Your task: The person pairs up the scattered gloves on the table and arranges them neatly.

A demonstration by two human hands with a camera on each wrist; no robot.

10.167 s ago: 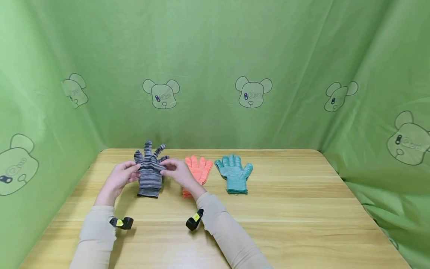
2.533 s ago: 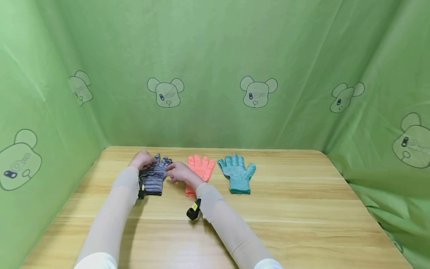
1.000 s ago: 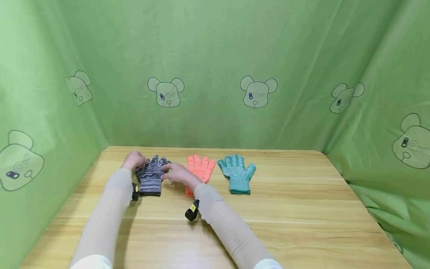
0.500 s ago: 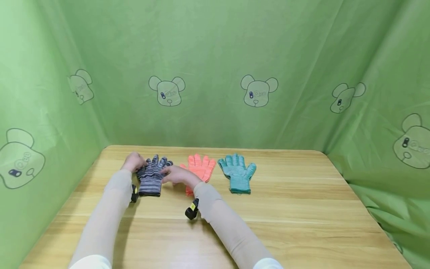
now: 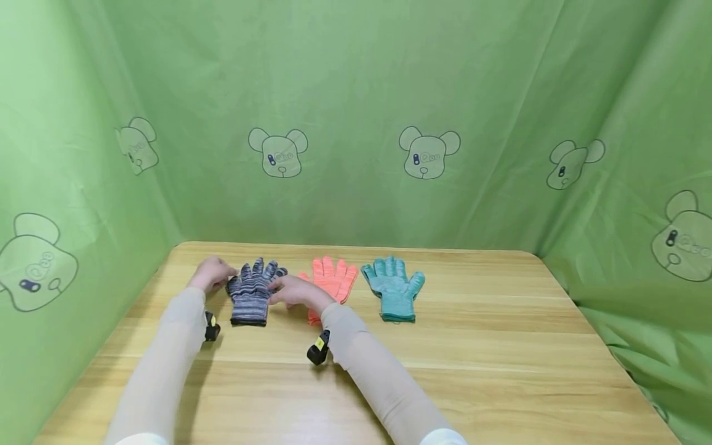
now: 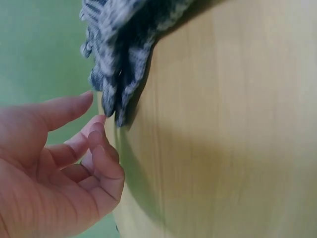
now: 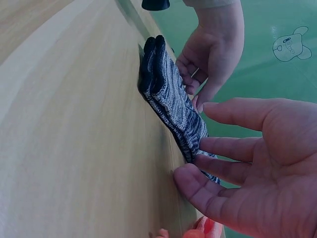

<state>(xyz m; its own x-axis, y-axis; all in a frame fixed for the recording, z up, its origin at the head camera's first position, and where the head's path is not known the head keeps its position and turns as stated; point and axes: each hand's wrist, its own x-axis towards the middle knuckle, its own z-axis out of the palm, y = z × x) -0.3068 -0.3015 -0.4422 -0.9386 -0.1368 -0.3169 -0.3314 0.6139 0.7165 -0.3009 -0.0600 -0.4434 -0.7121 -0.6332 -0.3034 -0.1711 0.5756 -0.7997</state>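
A pair of grey-and-black striped knit gloves lies stacked on the table, fingers toward the back; the right wrist view shows two dark cuffs on the gloves. My left hand is just left of them, thumb and bent fingers apart, holding nothing. In the left wrist view, that hand's fingertips are right by a glove finger's tip. On the other side, my right hand has its loosely extended fingers at the gloves' right edge. It partly covers a pair of orange gloves.
Teal gloves lie right of the orange ones, also fingers to the back. All sit near the rear edge of the wooden table. A green curtain printed with bear heads hangs behind and along both sides.
The striped gloves, held up by both hands about ten seconds ago, now lie flat. In the last half second my left hand has moved left off them; my right hand has hardly moved.
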